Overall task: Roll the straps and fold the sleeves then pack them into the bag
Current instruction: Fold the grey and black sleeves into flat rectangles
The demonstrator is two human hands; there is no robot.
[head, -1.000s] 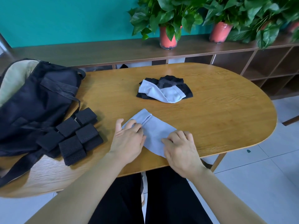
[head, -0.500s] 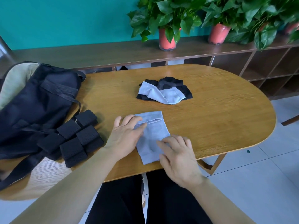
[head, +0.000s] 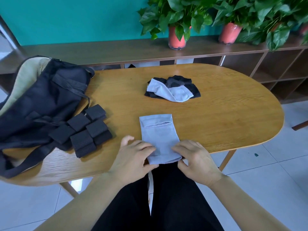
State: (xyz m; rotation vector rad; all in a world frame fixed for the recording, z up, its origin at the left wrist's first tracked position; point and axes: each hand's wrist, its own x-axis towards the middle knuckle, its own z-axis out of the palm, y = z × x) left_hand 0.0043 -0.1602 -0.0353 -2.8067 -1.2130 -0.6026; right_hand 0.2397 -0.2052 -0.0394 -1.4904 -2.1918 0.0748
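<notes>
A light grey sleeve (head: 158, 134) lies flat and lengthwise at the near edge of the wooden table (head: 225, 117). My left hand (head: 133, 157) pinches its near left corner and my right hand (head: 195, 157) pinches its near right corner, at the table edge. Several rolled black straps (head: 83, 130) sit in a cluster to the left. They rest against the open black bag (head: 38, 100) at the table's left end. Farther back lies a pile of black and grey sleeves (head: 171, 90).
A long wooden shelf unit (head: 116, 50) with potted plants (head: 176, 22) runs behind the table against a teal wall. My legs in black trousers are under the table edge. Tiled floor lies to the right.
The grey sleeve has been turned from slanting to straight, pointing away from me. Both hands slid from its middle down to its near end and now pinch the corners.
</notes>
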